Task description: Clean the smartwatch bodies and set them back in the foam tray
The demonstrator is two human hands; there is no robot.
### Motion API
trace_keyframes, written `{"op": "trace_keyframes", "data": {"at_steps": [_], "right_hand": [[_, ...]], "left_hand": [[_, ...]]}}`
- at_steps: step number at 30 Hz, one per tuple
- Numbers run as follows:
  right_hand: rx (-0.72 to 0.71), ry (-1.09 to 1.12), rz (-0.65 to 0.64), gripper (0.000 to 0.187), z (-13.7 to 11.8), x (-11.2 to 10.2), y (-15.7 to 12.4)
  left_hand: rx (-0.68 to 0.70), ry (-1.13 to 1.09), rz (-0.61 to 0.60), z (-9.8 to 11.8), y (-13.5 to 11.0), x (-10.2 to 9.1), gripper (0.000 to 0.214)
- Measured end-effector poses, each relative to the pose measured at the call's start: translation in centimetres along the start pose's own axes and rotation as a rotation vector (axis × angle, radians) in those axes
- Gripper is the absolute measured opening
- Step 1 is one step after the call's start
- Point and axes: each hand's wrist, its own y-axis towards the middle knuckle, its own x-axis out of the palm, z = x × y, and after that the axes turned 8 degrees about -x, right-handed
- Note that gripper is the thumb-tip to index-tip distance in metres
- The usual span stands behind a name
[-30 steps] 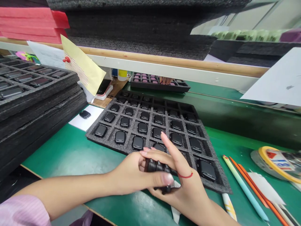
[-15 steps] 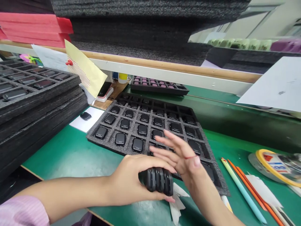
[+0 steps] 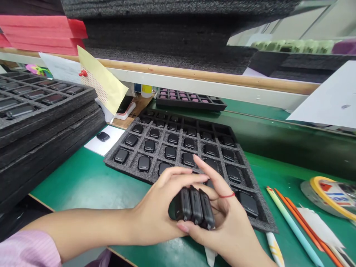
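Observation:
A row of black strapless smartwatch bodies (image 3: 197, 207) stands side by side between my hands. My left hand (image 3: 160, 200) is closed around them, its fingers over the top. Around the other side curls my right hand (image 3: 225, 215), its thumb across the bottom edge and its palm partly hidden behind the watches. Below and beyond both hands lies a black foam tray (image 3: 164, 140) whose compartments hold many similar watch bodies. One single watch body (image 3: 103, 136) rests on a white sheet (image 3: 102, 147) left of the tray.
Foam trays (image 3: 47, 139) are stacked at the left. Pens (image 3: 294, 222), a tape roll (image 3: 329, 193) and white tissue (image 3: 319, 226) lie at the right. A shelf edge (image 3: 178, 74) runs above, bearing foam stacks. Another tray (image 3: 191, 105) with pink items sits at the back.
My right hand has moved in from the open and closed around the right side of the watch bodies. My left hand keeps its hold, with the watches tilted somewhat differently.

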Motion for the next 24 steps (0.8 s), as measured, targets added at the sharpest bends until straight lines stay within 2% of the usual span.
{"op": "trace_keyframes", "data": {"at_steps": [3, 6, 8, 10, 13, 15, 17, 19, 22, 24], "right_hand": [[-0.102, -0.124, 0.046, 0.104, 0.1, -0.2, 0.0], [-0.21, -0.234, 0.097, 0.1, 0.2, -0.4, 0.0], [-0.257, -0.289, 0.093, 0.099, 0.1, -0.6, 0.1], [-0.294, -0.347, 0.072, 0.097, 0.0, -0.7, 0.1], [-0.352, -0.454, -0.022, 0.086, 0.0, -0.7, 0.2], [-0.386, -0.509, -0.109, 0.077, 0.1, -0.7, 0.3], [-0.37, -0.536, -0.157, 0.074, -0.1, -0.8, 0.4], [-0.31, -0.51, -0.112, 0.07, -0.5, -1.2, 0.6], [-0.293, -0.441, -0.025, 0.034, -1.5, -2.1, 1.1], [-0.322, -0.434, -0.035, 0.015, -2.0, -2.5, 1.5]], "left_hand": [[-0.127, -0.14, -0.033, -0.2, -0.1, 0.3, 0.107], [-0.267, -0.404, -0.122, 0.1, -0.2, 0.6, 0.132], [-0.349, -0.563, -0.181, 0.5, -0.1, 0.8, 0.14], [-0.408, -0.661, -0.235, 0.7, 0.3, 0.9, 0.124], [-0.369, -0.703, -0.303, 0.5, 0.9, 0.9, 0.067], [-0.338, -0.717, -0.287, 0.2, 1.1, 1.0, 0.046], [-0.393, -0.784, -0.234, -0.2, 1.2, 1.1, 0.046], [-0.49, -0.875, -0.209, -0.5, 1.1, 1.2, 0.055], [-0.517, -0.926, -0.228, -0.6, 1.0, 1.0, 0.066], [-0.484, -0.903, -0.262, -0.5, 1.1, 0.8, 0.064]]}}
